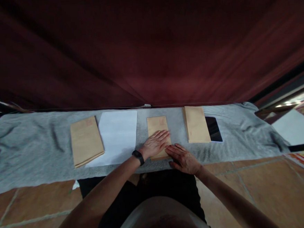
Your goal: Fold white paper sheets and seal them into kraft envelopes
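Observation:
A brown paper envelope (157, 122) lies flat on the grey cloth in front of me, with faint red print near its top right. My left hand (157, 142) rests flat across its middle, fingers stretched out to the right. At its lower right edge, the fingertips of my right hand (183, 158) touch the paper, palm down with the fingers extended. Neither hand grips anything. The lower part of the envelope is partly covered by both hands.
A grey cloth (232, 139) covers the long narrow surface. To the left, a stack of brown envelopes (86, 141) overlaps white paper (119, 135). On the right, another envelope stack (197, 124) partly covers a dark-screened phone or tablet (214, 129). A dark red panel (148, 58) rises behind.

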The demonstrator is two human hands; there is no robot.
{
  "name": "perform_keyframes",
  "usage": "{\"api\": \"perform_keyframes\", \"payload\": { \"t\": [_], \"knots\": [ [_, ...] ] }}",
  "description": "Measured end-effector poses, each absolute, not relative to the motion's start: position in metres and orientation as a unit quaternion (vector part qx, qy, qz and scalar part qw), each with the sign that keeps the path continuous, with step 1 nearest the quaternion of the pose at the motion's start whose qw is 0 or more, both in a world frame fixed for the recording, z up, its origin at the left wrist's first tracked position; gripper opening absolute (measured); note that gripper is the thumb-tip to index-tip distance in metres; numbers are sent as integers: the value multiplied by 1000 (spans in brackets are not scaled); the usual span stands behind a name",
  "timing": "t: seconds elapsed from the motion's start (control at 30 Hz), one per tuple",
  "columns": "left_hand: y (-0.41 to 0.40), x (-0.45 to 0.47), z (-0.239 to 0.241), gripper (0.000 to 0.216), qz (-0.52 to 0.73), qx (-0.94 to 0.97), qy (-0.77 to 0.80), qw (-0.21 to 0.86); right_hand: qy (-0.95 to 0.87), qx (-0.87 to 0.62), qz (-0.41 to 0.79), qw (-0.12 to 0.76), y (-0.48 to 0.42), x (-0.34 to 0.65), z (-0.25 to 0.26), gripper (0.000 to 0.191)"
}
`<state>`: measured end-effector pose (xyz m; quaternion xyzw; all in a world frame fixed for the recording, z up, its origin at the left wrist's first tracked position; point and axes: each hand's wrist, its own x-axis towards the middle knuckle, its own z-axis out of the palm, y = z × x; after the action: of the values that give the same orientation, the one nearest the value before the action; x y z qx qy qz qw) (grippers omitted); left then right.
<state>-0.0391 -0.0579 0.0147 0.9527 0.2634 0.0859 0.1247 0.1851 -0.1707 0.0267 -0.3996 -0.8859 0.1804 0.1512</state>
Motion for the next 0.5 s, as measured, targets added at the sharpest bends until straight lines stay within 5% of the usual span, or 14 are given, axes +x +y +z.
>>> {"api": "perform_keyframes", "payload": {
  "t": [0.5],
  "knots": [
    [-129,-71,19,70,72,954,265,122,-885,-401,172,162,-172,187,20,59]
  ]
}}
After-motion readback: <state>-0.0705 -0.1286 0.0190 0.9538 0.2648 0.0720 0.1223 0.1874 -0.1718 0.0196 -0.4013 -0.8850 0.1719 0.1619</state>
